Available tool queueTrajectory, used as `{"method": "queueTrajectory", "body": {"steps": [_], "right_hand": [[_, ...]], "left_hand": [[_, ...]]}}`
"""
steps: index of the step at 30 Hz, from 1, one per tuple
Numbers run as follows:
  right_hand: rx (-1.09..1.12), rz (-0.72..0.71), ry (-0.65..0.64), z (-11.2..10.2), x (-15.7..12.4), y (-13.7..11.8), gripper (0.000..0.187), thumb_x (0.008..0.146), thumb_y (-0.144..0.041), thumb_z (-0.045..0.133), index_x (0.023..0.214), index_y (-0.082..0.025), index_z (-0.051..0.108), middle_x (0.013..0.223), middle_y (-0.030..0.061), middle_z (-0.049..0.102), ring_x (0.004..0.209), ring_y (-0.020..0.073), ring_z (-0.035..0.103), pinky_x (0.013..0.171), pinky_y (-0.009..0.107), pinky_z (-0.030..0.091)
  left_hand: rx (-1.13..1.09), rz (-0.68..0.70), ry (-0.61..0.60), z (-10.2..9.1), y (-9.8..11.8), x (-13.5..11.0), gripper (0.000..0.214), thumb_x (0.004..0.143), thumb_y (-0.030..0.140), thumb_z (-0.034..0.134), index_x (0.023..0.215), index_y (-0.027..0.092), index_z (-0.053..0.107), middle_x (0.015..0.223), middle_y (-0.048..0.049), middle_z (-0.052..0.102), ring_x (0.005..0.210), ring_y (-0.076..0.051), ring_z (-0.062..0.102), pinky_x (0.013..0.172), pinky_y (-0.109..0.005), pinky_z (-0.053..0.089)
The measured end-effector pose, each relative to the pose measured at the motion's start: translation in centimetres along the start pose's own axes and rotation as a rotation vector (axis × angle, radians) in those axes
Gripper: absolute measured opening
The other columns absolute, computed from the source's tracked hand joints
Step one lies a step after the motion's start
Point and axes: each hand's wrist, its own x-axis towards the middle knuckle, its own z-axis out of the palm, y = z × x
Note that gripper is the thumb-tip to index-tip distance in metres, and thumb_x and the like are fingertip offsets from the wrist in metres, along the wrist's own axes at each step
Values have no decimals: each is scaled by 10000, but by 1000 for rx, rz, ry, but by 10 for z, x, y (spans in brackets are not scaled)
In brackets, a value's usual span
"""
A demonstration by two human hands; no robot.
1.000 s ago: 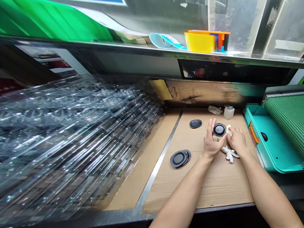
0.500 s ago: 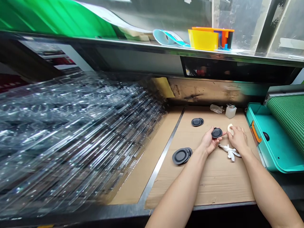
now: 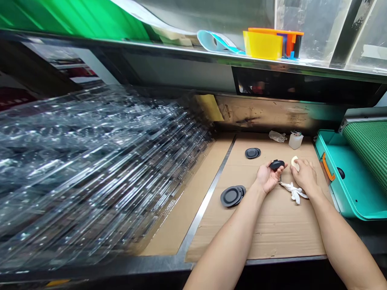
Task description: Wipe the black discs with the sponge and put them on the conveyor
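Note:
My left hand [image 3: 267, 177] is palm up and pinches a small black round disc [image 3: 276, 164] between thumb and fingertips, just above the cardboard sheet [image 3: 272, 225]. Beside it my right hand [image 3: 305, 174] is closed round a small cream-coloured piece [image 3: 294, 162]. A white cloth strip [image 3: 294, 191] lies on the cardboard under and between both hands. A stack of black discs [image 3: 231, 196] lies left of my left hand. A smaller stack of black discs [image 3: 252, 153] lies farther back.
A big tilted stack of clear plastic trays [image 3: 90, 173] fills the left side. A teal bin [image 3: 347, 189] with one black disc in it and a green belt [image 3: 369, 149] stand at the right. A small white bottle [image 3: 295, 139] stands at the back. Coloured boxes [image 3: 272, 43] sit on the metal shelf above.
My left hand turned the black disc from upright and facing me to lying nearly flat in the fingers. The hands lowered slightly. The right hand stayed beside it.

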Motion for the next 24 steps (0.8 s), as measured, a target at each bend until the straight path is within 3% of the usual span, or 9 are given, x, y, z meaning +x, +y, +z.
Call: {"method": "queueTrajectory", "body": {"steps": [5,10,24], "right_hand": [[9,-3,16,1,0,1,363,1003,-426,506,1282,-236,641,1227,95,653,1136,277,520,924,346,373],[6,-4,20,3,0,2,370,1007,-437,500,1290,-239,633,1233,93,650,1144,276,516,921,345,369],[15,-5,4,0,0,1,378,1006,-428,500,1306,-235,626,1256,94,646,1147,275,517,929,347,367]], "left_hand": [[-24,21,13,4,-3,0,557,1054,489,340,1234,6,552,1129,-285,695,645,-136,726,509,-163,581],[-15,47,17,5,-3,-1,632,1018,589,366,1124,8,592,983,-252,731,614,-146,729,496,-151,574],[53,67,-34,-1,-4,1,674,1017,621,321,1085,25,631,839,-179,743,601,-167,725,475,-186,568]]}}
